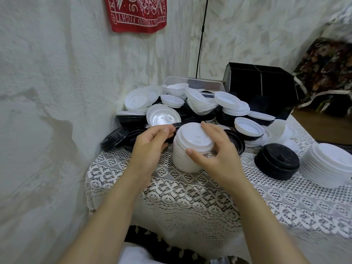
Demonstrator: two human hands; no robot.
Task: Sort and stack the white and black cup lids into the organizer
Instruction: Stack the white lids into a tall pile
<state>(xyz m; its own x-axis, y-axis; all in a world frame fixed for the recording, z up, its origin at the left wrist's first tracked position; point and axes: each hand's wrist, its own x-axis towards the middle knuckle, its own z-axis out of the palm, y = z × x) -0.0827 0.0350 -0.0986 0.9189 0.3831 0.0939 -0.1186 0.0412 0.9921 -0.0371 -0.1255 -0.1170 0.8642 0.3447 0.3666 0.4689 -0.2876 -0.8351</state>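
- A rough white plaster wall (47, 92) fills the left and back of the view; a red printed cloth (137, 14) hangs at the top and a thin black cable (202, 35) runs down beside it.
- A desk (190, 197) covered in white lace stands against the wall corner.
- A heap of loose lids (190, 105), white and black mixed, is piled at the back of the desk, partly in front of a clear plastic tub (200, 82).
- The black organizer (261, 86) stands at the back right, just behind the heap.
- A right white stack (331, 164) sits at the desk's right edge, with a shorter black stack (276, 161) just beside it.
- A middle white stack (190, 149) stands on the lace in front of the heap.
- The right hand (215, 151) curls round the top of the middle white stack, thumb on the near rim and forefinger on the far rim.
- The left hand (150, 143) is at the stack's left side, fingers half curled; whether it grips anything cannot be told.
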